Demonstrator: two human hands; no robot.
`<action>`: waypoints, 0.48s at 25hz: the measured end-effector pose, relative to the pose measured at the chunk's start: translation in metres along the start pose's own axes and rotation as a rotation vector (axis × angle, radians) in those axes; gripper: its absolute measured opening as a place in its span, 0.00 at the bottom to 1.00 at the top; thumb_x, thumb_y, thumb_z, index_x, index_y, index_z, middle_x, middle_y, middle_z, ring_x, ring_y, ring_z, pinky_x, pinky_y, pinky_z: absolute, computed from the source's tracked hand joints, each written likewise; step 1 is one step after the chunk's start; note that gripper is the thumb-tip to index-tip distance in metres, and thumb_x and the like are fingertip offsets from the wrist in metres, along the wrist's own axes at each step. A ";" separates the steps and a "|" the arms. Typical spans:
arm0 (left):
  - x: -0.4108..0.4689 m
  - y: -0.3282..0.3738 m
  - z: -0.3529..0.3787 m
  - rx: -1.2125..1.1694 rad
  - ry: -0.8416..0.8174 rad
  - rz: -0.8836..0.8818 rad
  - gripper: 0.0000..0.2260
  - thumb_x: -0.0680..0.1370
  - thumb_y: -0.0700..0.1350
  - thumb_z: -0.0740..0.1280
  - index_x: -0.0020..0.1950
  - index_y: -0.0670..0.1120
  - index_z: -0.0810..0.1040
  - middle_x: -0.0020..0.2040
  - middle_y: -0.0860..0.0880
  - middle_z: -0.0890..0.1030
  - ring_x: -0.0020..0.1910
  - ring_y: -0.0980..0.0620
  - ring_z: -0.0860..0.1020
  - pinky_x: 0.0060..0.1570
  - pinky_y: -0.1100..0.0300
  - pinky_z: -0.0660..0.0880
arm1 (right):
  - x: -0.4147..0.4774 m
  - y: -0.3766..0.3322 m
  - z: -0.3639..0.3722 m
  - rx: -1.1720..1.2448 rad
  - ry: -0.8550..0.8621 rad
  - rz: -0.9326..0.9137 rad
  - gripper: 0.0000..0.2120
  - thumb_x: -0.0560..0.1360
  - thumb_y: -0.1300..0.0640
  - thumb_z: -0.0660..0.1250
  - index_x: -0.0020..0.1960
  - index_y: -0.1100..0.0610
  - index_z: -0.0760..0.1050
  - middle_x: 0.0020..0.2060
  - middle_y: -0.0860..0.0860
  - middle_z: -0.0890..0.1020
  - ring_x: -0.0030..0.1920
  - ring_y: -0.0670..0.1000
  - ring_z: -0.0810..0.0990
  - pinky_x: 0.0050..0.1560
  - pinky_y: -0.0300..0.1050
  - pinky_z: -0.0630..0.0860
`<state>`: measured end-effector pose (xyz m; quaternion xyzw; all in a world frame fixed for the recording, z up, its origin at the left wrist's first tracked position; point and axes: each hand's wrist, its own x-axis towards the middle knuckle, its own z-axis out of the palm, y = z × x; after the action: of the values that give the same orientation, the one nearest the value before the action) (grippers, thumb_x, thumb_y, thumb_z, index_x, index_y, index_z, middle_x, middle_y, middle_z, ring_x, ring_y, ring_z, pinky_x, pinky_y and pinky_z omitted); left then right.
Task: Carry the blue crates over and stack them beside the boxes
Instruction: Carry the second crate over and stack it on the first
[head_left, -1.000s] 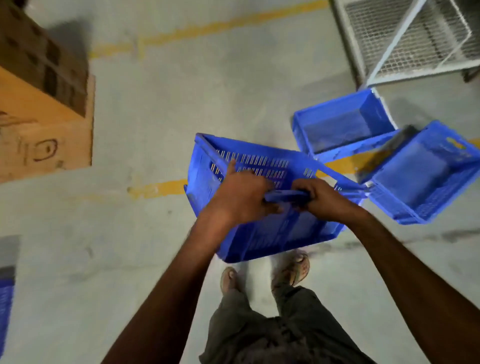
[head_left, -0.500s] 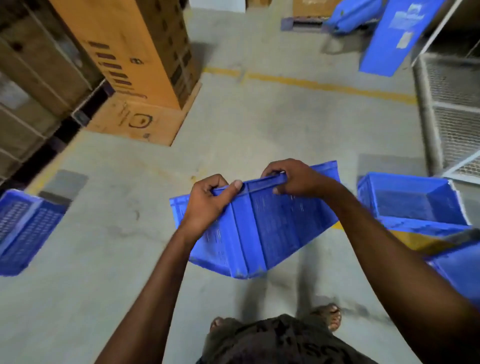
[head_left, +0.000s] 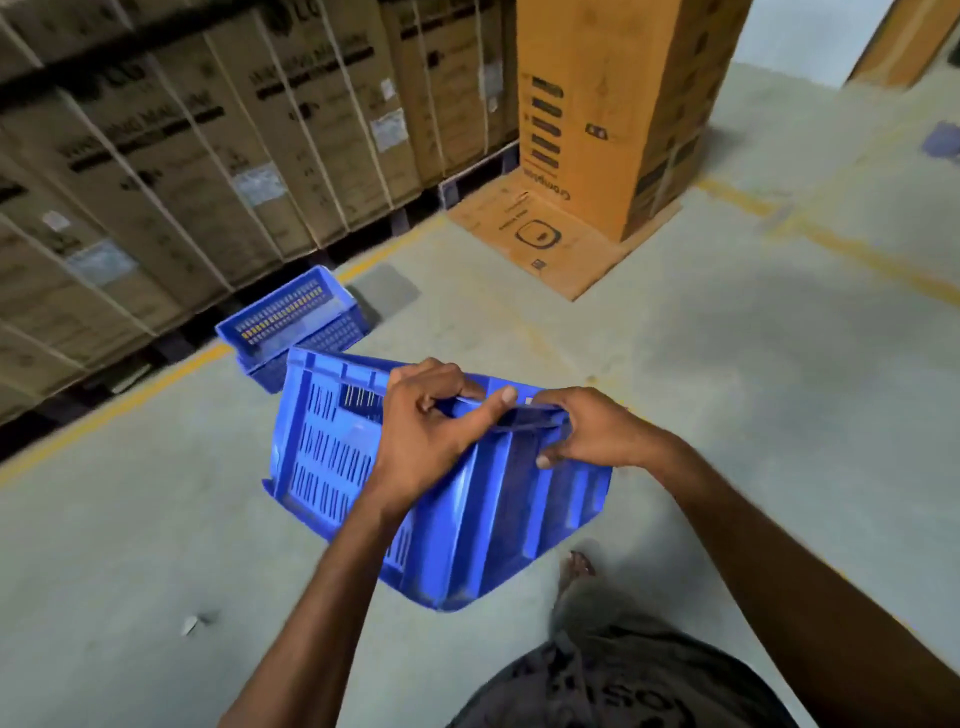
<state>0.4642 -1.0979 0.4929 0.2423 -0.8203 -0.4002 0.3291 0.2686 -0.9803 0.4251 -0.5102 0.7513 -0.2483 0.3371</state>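
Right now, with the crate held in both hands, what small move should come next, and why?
Probably a step forward and left toward the blue crates on the floor beside the strapped boxes. Both the left hand and right hand grip the carried crate by its rim, tilted and clear of the floor, short of that stack.

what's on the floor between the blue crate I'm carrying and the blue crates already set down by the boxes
Nothing: in the head view, only bare grey concrete floor separates the carried blue plastic crate from the slotted blue crates on the floor.

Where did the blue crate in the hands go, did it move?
Yes. The carried crate went toward the strapped boxes, nearing the crates on the floor.
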 end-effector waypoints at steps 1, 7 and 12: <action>0.010 -0.013 -0.019 -0.008 0.030 -0.046 0.14 0.74 0.50 0.77 0.32 0.44 0.82 0.29 0.51 0.79 0.34 0.54 0.75 0.43 0.63 0.69 | 0.026 -0.011 0.004 -0.007 -0.024 -0.028 0.20 0.62 0.53 0.80 0.50 0.46 0.76 0.43 0.45 0.82 0.46 0.49 0.80 0.51 0.55 0.78; 0.073 -0.088 -0.104 -0.063 0.174 -0.289 0.13 0.76 0.48 0.75 0.33 0.46 0.80 0.32 0.54 0.79 0.36 0.58 0.75 0.41 0.64 0.69 | 0.188 -0.068 0.017 -0.039 -0.185 -0.216 0.17 0.62 0.55 0.80 0.44 0.48 0.74 0.39 0.46 0.81 0.44 0.52 0.80 0.46 0.51 0.77; 0.123 -0.136 -0.154 0.216 0.071 -0.345 0.21 0.77 0.60 0.70 0.34 0.45 0.75 0.30 0.49 0.74 0.31 0.56 0.71 0.34 0.55 0.68 | 0.292 -0.102 0.022 -0.066 -0.206 -0.310 0.19 0.61 0.57 0.81 0.40 0.49 0.71 0.36 0.44 0.77 0.39 0.47 0.75 0.43 0.48 0.74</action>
<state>0.5131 -1.3324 0.4955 0.4269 -0.7926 -0.3516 0.2567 0.2723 -1.2898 0.4101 -0.6532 0.6330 -0.2189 0.3531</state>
